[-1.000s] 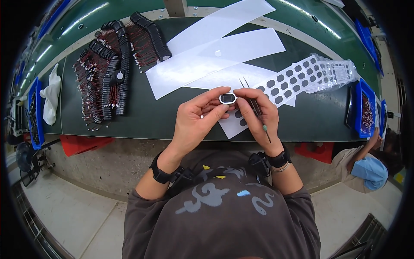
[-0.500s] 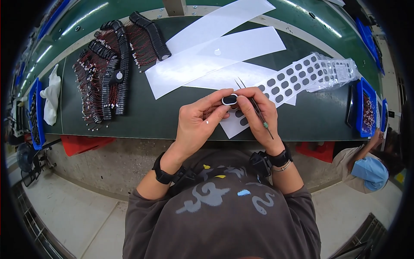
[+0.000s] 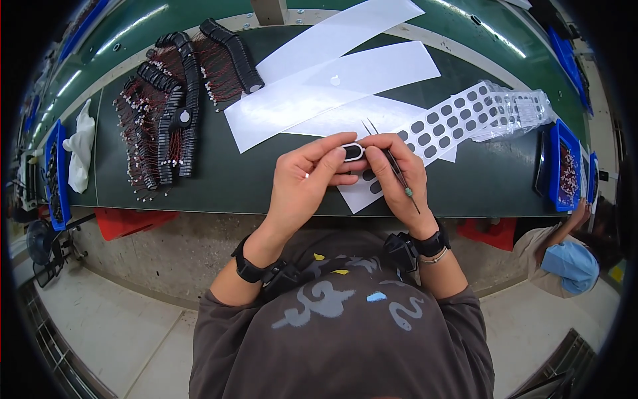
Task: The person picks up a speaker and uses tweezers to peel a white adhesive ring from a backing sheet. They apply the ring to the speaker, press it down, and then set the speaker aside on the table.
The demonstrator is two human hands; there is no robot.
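Note:
Between my two hands is a small black oval part (image 3: 352,153) with a white rim. My left hand (image 3: 302,179) pinches its left end between thumb and fingertips, and a small white connector (image 3: 307,175) shows by the palm. My right hand (image 3: 401,174) is closed round a pair of tweezers (image 3: 397,174), whose tips point up and away. The right thumb and forefinger also touch the part's right end. Beneath the hands lies a white sheet of dark oval stickers (image 3: 425,132), running off to the right.
Rows of black parts (image 3: 189,133) with red wires and white connectors lie at left. Long white strips (image 3: 286,110) cross the far middle. Blue bins (image 3: 565,159) stand at both table ends, beside a white cloth (image 3: 81,149) at left. Another person (image 3: 565,263) sits at far right.
The part has turned between my fingers, with its black face now more toward me. My left thumb has shifted up onto it, and the dangling connector has moved in toward the palm.

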